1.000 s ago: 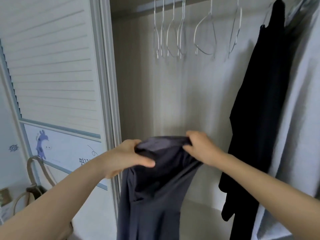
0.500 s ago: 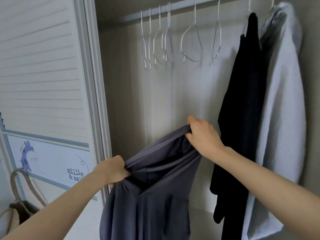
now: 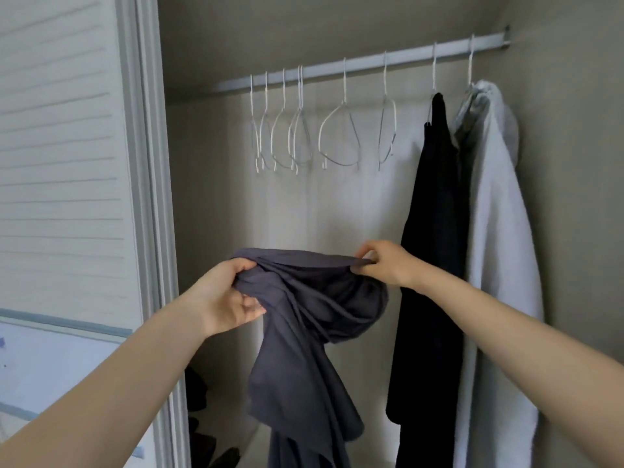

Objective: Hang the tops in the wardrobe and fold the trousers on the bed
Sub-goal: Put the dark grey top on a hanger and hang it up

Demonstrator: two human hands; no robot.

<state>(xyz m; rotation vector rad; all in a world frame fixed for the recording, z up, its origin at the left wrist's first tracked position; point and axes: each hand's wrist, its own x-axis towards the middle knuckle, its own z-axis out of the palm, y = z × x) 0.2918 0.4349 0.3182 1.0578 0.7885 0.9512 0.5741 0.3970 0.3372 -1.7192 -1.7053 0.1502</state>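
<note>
Head view: a person stands facing an open wardrobe, both bare arms reaching forward. The left hand [image 3: 227, 296] grips a bunched edge of a dark grey top [image 3: 304, 319], its fingers curled round the cloth. The right hand [image 3: 385, 263] pinches the other end of that edge between thumb and fingers. The edge stretches between the hands at about waist height inside the wardrobe, and the rest of the garment hangs twisted below.

The step appears to be finding the neck opening so a hanger can go in. It would go best if the hands shake out the twist first, then free one hand for a hanger.

Above, a pale rail [image 3: 354, 67] carries several empty white wire hangers [image 3: 339, 136], well above the hands. To the right hang a black garment [image 3: 434, 231] and, beside it, a light grey garment [image 3: 499, 248]. A slatted sliding door [image 3: 60, 163] fills the left. Dark items lie low on the wardrobe floor, too dim to identify. No surface or bed shows.
</note>
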